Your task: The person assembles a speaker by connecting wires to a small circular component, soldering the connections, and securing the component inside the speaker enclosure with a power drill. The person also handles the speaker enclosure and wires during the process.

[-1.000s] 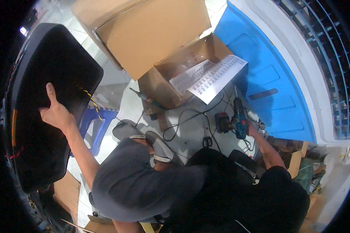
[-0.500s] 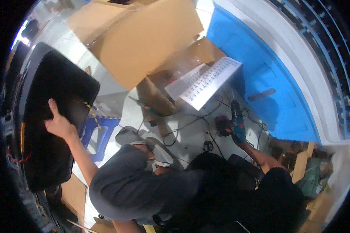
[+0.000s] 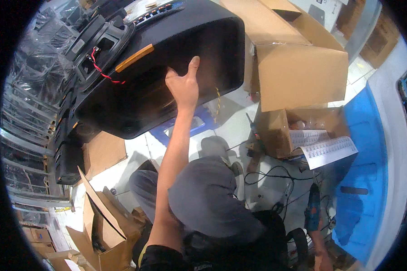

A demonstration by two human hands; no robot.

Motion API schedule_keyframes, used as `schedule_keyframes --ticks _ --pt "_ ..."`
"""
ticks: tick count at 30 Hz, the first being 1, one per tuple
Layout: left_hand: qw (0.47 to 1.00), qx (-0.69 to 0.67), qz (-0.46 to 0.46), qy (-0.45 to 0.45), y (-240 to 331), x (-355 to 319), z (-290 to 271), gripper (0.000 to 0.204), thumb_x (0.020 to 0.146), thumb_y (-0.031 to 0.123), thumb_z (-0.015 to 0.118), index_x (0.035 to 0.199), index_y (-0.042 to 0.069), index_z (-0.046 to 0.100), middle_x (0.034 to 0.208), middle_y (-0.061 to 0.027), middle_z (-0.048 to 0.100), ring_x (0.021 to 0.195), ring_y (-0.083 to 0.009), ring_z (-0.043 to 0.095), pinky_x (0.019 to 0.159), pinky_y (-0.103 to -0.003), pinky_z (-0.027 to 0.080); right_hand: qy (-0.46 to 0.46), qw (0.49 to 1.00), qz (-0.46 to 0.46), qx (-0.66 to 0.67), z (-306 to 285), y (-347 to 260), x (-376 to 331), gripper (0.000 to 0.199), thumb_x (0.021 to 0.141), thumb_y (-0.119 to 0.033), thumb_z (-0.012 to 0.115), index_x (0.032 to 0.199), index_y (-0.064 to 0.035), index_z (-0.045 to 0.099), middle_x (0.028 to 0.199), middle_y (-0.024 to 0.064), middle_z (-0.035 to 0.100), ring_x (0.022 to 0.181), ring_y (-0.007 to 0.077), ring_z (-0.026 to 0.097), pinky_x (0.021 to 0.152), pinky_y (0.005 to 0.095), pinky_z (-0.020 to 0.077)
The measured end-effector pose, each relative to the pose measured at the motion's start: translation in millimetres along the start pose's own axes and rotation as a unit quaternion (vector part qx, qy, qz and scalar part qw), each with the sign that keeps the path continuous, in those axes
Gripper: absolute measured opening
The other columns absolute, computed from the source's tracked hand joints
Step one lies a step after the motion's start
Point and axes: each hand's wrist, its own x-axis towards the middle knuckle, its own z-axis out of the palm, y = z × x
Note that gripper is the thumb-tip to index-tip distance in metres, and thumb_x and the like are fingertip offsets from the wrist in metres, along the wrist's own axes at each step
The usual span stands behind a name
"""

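Note:
A large black speaker cabinet (image 3: pixel 212 58) leans at the upper middle, beside a blue plastic stool (image 3: pixel 203 121). My left hand (image 3: pixel 184 88) rests against its dark face. The thumb stands up and well apart; the other fingers are foreshortened and partly lost in the dark. Low on the right, my right hand (image 3: pixel 316 234) is wrapped round a teal and black power drill (image 3: pixel 312 210), chuck pointing away from me. Much of that hand is hidden by the drill. A round speaker driver (image 3: pixel 101 47) with twisted red wires lies next to the cabinet.
An open cardboard box (image 3: pixel 276 135) with white printed sheets (image 3: pixel 330 151) stands ahead, before a larger carton (image 3: pixel 300 74). Black cables (image 3: pixel 269 177) cross the tiled floor. A blue panel (image 3: pixel 362 167) borders the right side. Torn cardboard (image 3: pixel 115 235) lies at lower left.
My view has swung left, so the cabinet now sits nearer the middle and the drill lower right. My left hand stays on the cabinet, my right on the drill.

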Motion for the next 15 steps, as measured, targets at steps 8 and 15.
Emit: schedule_keyframes --ticks 8,15 --pt "0.999 0.032 -0.03 -0.013 2 -1 -2 0.055 0.087 0.037 0.084 0.1 -0.013 0.065 0.097 -0.0203 0.071 0.09 -0.025 0.062 0.088 -0.041 0.049 -0.299 0.93 0.08 -0.198 -69 -148 20 0.086 0.084 -0.004 0.064 0.162 -0.0078 0.027 0.151 0.0237 0.047 0.142 0.0407 0.043 0.119 0.0431 0.0364" --pt "1.0 -0.027 0.004 0.002 5 1 2 0.052 0.086 0.033 0.085 0.102 -0.013 0.065 0.1 -0.0167 0.071 0.092 -0.0215 0.061 0.09 -0.038 0.048 -0.328 0.923 -0.16 -0.12 -43 -237 93 0.076 0.084 0.0 0.062 0.156 -0.0009 0.036 0.147 0.0215 0.052 0.131 0.0397 0.054 0.113 0.0463 0.0422"
